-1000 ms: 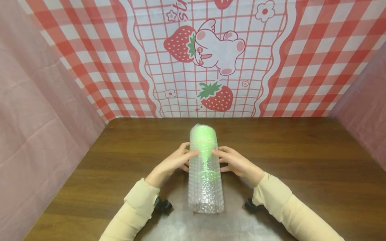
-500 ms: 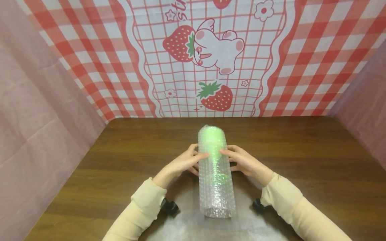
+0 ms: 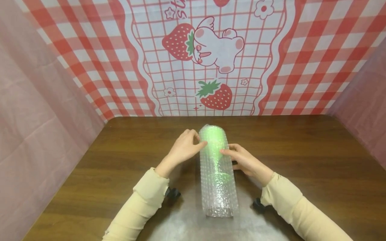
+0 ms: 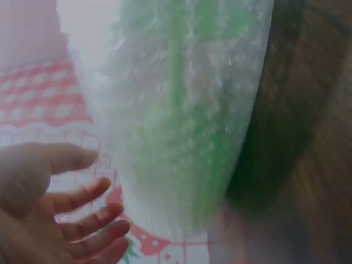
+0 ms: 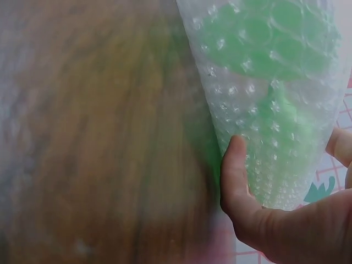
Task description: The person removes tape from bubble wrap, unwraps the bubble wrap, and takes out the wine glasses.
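A green stemmed glass [image 3: 214, 137] shows through a sleeve of bubble wrap [image 3: 218, 197], its bowl toward the back and its round foot nearer me. The wrap's end toward me hangs loose past the foot. My right hand [image 3: 245, 161] grips the wrapped glass from the right, thumb on the front and fingers partly hidden behind. My left hand [image 3: 184, 147] is at the upper left side, fingers loosely bent. In the left wrist view this hand [image 4: 71, 214] shows spread fingers beside the wrap, not closed round it. The right wrist view shows a finger [image 5: 235, 170] against the wrap.
A brown wooden table [image 3: 120, 144] lies beneath the hands. Behind it hangs a red-and-white checked cloth [image 3: 289, 77] with strawberry prints, and pink curtains [image 3: 39, 134] stand at both sides. Black wrist cameras [image 3: 173, 193] stick out under the sleeves.
Both hands and the wrapped glass shifted right at first. Since then my left hand has loosened and moved up along the wrap, while the right hand keeps its grip.
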The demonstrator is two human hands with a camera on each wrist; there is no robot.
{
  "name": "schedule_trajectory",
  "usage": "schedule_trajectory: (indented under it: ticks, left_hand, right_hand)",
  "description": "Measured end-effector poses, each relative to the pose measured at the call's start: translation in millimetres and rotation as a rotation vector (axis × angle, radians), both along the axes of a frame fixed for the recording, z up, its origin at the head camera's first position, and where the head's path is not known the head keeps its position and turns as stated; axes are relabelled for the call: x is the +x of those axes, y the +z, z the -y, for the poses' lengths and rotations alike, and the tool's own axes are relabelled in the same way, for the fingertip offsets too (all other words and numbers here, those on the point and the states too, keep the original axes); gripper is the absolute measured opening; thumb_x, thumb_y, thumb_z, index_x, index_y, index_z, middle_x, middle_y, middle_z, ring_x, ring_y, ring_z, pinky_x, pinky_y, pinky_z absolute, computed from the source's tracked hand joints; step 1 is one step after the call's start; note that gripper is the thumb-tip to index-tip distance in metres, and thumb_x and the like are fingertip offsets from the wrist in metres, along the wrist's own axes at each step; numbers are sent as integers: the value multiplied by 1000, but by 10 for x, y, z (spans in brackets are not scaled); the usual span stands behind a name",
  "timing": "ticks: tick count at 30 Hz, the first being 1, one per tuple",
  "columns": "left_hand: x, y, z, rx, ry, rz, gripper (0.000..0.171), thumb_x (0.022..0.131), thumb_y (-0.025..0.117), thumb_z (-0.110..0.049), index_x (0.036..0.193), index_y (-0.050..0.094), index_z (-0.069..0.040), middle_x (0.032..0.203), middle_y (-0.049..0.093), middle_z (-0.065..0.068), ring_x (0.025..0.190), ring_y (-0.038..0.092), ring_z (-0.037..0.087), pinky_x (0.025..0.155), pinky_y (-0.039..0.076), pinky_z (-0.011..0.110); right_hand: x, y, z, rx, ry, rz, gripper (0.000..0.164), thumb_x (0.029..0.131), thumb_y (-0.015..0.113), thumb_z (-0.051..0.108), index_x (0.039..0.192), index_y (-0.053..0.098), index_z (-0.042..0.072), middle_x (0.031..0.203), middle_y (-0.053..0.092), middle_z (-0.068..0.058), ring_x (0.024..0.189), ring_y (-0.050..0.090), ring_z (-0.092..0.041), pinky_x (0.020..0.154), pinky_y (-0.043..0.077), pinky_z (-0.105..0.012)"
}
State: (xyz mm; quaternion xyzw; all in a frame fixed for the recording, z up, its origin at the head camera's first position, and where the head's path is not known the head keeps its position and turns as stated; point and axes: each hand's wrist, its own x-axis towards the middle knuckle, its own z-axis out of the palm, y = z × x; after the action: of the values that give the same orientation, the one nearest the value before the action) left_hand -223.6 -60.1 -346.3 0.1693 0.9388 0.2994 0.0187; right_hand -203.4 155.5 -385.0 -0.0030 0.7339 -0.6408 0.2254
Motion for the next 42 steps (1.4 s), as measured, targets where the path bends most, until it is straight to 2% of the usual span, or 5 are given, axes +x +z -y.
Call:
schedule_trajectory:
  ticks: [7, 15, 21, 36, 42]
  left_hand:
    - [-29, 161, -375, -232, -121, -259, 15, 85, 61, -30, 87, 68, -17, 83, 61, -3, 77, 56, 12, 55, 47, 19]
    - [-6, 156, -610, -349, -57, -233, 27, 82, 62, -44, 73, 65, -19, 79, 56, -7, 70, 48, 8, 49, 43, 18]
    - [8, 159, -693, -429, -24, -266, 30, 81, 64, -37, 57, 56, -20, 75, 54, -4, 69, 51, 11, 54, 48, 26]
    - [37, 187, -755, -473, -49, -214, 21, 81, 63, -28, 88, 66, -9, 97, 60, 8, 83, 55, 22, 70, 51, 31]
    - [2, 200, -712, -429, -55, -186, 20, 82, 62, -27, 77, 63, -7, 97, 62, 11, 90, 58, 25, 81, 52, 36]
  right_hand:
    - [3, 10, 7, 15, -2, -24, 73, 88, 54, 36, 138, 15, -1, 137, 24, -23, 117, 36, -36, 93, 45, -50]
    - [39, 6, 31, 14, -22, -30, 75, 89, 53, 35, 139, 12, -1, 143, 13, -23, 125, 25, -41, 99, 34, -60]
    - [42, 14, 60, 31, -69, -30, 75, 87, 58, 32, 139, 15, 2, 137, 27, -24, 124, 32, -37, 100, 35, -58]
    - [35, 0, 75, 43, -98, -45, 69, 87, 55, 23, 138, 16, -1, 134, 32, -23, 120, 34, -35, 90, 42, -47]
    - [44, 0, 56, 54, -73, -56, 73, 85, 60, 27, 139, 16, 3, 136, 33, -23, 120, 39, -35, 91, 44, -46]
